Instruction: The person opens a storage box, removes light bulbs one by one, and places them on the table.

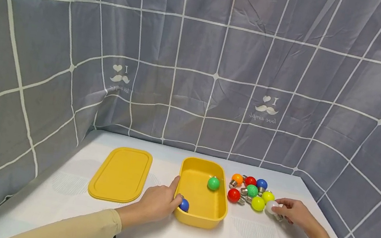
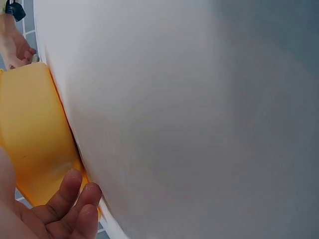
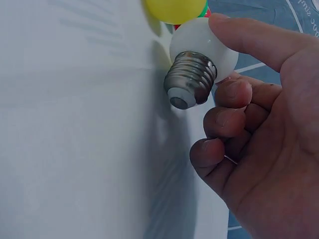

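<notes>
My right hand [image 1: 293, 212] pinches a white light bulb [image 3: 197, 42] by its round glass, the metal screw base pointing away from the fingers. Beside it lies a group of coloured bulbs, with a yellow bulb [image 1: 257, 203] closest. My left hand [image 1: 158, 201] holds the left wall of a yellow box [image 1: 198, 222], thumb over the rim and the other fingers outside. Inside the box are a green bulb [image 1: 213, 183] and a blue bulb [image 1: 183, 205], the blue one partly hidden by the thumb.
A flat yellow lid [image 1: 120, 174] lies left of the box on the white tablecloth [image 1: 74, 217]. Right of the box sit a red bulb [image 1: 233, 195], an orange bulb [image 1: 237, 179] and several others. A grey checked curtain [image 1: 190, 94] hangs behind and at both sides.
</notes>
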A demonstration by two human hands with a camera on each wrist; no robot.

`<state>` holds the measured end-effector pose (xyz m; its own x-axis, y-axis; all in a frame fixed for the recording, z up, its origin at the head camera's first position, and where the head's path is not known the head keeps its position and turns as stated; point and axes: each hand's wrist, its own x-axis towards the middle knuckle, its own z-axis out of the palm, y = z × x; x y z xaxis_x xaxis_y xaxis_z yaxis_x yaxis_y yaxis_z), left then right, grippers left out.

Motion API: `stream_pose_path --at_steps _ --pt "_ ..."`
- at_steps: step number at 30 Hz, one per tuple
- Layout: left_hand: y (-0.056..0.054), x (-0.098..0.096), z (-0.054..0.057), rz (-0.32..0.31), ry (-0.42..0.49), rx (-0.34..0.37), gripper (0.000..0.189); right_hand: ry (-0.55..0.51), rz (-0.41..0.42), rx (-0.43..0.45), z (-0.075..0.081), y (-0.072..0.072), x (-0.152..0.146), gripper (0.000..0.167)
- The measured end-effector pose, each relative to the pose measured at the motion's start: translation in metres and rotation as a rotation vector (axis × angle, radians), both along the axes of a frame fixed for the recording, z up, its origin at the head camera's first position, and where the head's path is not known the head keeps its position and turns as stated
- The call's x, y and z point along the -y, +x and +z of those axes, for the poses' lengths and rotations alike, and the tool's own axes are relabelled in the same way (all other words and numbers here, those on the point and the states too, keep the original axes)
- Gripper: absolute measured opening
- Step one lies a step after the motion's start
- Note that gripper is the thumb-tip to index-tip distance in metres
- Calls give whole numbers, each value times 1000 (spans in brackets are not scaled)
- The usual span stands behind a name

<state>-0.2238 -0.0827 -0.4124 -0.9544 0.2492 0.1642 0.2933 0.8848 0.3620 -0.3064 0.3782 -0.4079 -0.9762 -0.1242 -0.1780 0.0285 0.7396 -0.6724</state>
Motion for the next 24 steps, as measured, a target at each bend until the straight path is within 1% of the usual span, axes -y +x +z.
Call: stream_pose_path --at_steps 3,8,18,24 --pt "0 0 -1 -2 4 -2 69 -6 12 2 -3 0 -1 66" --pt "0 1 0 -3 -1 0 69 -24 -5 14 -6 2 -1 68" --pt "2 1 0 -6 -4 7 68 -51 -1 16 -3 6 -1 61" --pt "2 1 1 -8 -2 5 68 -49 1 18 -4 6 -2 62"
